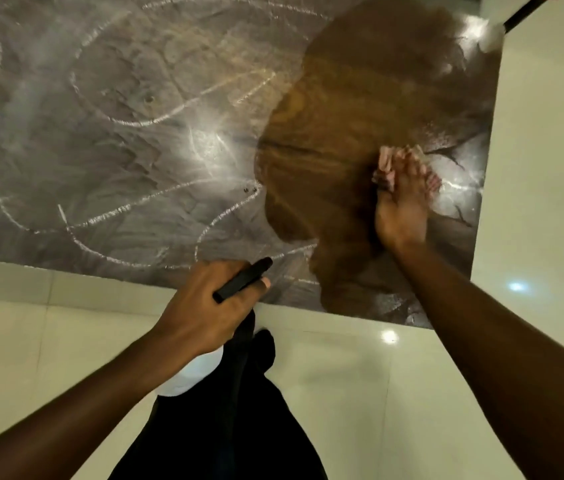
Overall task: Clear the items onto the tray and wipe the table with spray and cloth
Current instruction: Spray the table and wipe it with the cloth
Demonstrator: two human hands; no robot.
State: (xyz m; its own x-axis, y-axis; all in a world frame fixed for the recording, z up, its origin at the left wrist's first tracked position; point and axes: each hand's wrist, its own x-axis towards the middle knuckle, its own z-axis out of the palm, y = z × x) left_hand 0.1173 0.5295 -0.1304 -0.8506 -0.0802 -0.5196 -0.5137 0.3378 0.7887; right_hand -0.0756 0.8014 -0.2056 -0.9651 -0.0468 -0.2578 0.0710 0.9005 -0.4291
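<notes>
**Wiping step under way at the tabletop's right edge**

You look down at a tabletop (100,150) coated in a grey film (48,174) crossed with pale chalk lines (156,121). A wide brown patch (336,133) of bare wood grain runs from the far right corner down to the near edge. It reads as the part already wiped.

Your right hand (401,209) lies on a bunched pink cloth (386,164) near the right edge, where brown wood meets grey film. Its fingers are stretched out close together, pressing the cloth down. Motion blur hides the fingertips.

Your left hand (204,306) hovers over the near edge, fingers curled round the black head of a spray bottle (244,280). The bottle's white body shows below your wrist, and its fill level cannot be seen.

This looks like the wiping step, roughly a third done. The next move likely calls for carrying the cloth left across the grey film in overlapping passes, spraying ahead of it if the chalk resists.

The tray is out of view, so its contents cannot be told. A white-tipped tool (493,36) with a black handle sits at the far right corner. Pale glossy floor (533,168) surrounds the table.
</notes>
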